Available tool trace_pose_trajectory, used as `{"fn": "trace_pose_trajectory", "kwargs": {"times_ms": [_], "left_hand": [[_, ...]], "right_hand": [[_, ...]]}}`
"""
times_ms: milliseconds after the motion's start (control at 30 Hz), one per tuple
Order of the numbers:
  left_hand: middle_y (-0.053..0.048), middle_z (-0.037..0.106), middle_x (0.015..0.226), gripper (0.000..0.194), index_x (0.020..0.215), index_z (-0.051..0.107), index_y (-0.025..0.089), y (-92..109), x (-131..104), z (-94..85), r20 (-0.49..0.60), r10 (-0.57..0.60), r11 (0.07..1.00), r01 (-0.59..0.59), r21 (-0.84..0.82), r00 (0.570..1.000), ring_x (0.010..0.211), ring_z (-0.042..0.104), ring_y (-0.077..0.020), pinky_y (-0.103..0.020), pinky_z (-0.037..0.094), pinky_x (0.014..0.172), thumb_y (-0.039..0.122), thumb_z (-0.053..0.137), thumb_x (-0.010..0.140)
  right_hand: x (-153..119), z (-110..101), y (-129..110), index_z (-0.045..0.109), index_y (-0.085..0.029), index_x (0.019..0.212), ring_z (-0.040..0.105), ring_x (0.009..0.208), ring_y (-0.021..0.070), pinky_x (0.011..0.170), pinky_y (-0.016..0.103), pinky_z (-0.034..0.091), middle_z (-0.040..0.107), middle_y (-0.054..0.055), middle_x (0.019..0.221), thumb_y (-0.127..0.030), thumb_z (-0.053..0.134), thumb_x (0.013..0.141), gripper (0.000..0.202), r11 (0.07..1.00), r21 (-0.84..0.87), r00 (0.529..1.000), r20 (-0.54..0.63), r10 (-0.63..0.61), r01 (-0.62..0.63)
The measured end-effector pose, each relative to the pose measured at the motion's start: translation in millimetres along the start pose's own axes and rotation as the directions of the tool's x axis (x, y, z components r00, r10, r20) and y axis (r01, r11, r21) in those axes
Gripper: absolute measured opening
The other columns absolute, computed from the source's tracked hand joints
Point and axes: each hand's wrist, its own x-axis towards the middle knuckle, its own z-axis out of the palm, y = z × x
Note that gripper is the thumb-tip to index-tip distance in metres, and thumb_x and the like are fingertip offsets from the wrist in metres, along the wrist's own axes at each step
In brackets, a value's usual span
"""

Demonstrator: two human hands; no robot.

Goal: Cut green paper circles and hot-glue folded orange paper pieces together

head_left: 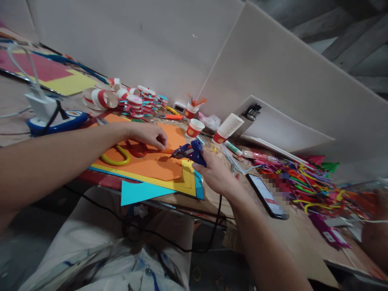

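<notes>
My right hand point(212, 169) is closed round a blue glue gun point(191, 151) with a small red light, its nozzle pointing left over the orange paper point(174, 139). Close to the nozzle, my left hand point(153, 136) is pinched above the same paper; a thin orange piece seems to show at its fingertips, too small to make out. Yellow-handled scissors point(117, 161) lie on the orange sheet under my left forearm. Beneath it are yellow sheets point(189, 178) and blue paper point(145, 192) that juts past the table's front edge.
Paper cups point(228, 127) stand behind the glue gun, with striped paper rolls point(104, 99) at the back left. A phone point(268, 196) and colourful pipe cleaners point(306, 180) lie on the right. The black cord point(216, 222) hangs below the table. A blue power strip point(72, 119) is left.
</notes>
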Motion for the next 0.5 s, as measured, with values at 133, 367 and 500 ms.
{"fn": "trace_pose_trajectory", "kwargs": {"times_ms": [133,367,500], "left_hand": [[-0.003,0.071,0.081,0.029,0.088,0.07,0.016,0.9,0.2,-0.1,0.012,-0.019,1.0,0.019,-0.014,1.0,0.072,0.059,-0.0135,-0.02,0.038,0.063,0.041,0.059,0.077],[-0.003,0.071,0.082,0.027,0.086,0.07,0.016,-1.2,0.7,0.2,0.01,-0.027,0.999,0.027,-0.021,1.0,0.073,0.06,-0.0137,-0.021,0.038,0.061,0.039,0.059,0.078],[-0.003,0.071,0.081,0.028,0.084,0.07,0.016,0.0,-0.1,0.2,0.011,-0.018,1.0,0.018,-0.025,1.0,0.072,0.06,-0.0133,-0.02,0.038,0.062,0.04,0.058,0.078]], "right_hand": [[0.6,0.9,-1.7,0.058,-0.021,0.092,0.056,0.078,0.0202,0.069,0.032,0.041,0.064,0.005,0.089,-0.027,0.053,0.084,0.011,1.0,0.002,1.0,0.014,0.007,-0.007],[-0.9,-0.7,-2.5,0.057,-0.019,0.092,0.055,0.076,0.0189,0.068,0.03,0.039,0.064,0.005,0.086,-0.025,0.053,0.083,0.01,1.0,-0.007,1.0,0.005,-0.002,0.002],[1.5,2.9,-11.8,0.057,-0.019,0.093,0.056,0.077,0.0189,0.069,0.03,0.039,0.065,0.005,0.086,-0.026,0.053,0.084,0.013,1.0,0.011,0.999,0.034,-0.004,0.004]]}}
